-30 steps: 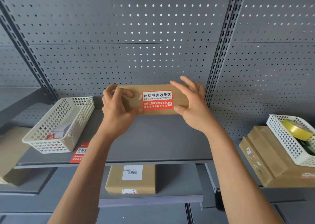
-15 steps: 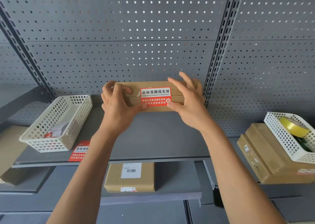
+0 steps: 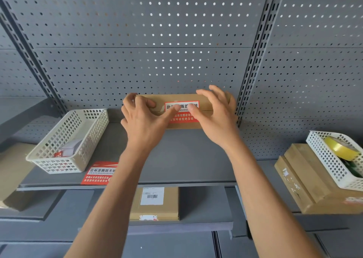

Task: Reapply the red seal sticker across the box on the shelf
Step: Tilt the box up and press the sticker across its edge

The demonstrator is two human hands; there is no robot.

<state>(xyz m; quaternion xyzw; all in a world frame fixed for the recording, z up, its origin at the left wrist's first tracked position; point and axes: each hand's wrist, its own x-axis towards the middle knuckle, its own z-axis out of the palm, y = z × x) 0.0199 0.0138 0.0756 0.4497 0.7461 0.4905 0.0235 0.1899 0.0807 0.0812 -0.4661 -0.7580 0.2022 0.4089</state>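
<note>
A flat brown cardboard box (image 3: 182,98) stands on its long edge at the back of the grey shelf (image 3: 176,159), against the pegboard. A red and white seal sticker (image 3: 183,116) lies across the seam on its front face. My left hand (image 3: 143,120) holds the box's left end, with its thumb pressed on the sticker's left part. My right hand (image 3: 216,118) holds the right end, fingers over the top edge and thumb on the sticker's right part. Both thumbs hide part of the sticker's print.
A white mesh basket (image 3: 66,141) with small items sits at the left, a spare red sticker sheet (image 3: 99,173) in front of it. A labelled box (image 3: 155,203) lies on the lower shelf. At the right, another basket (image 3: 337,159) with yellow tape rests on cardboard boxes (image 3: 306,181).
Both thumbs have slid inward from the sticker's outer edges onto its face. The view has tilted slightly, so the box sits a little higher in the frame.
</note>
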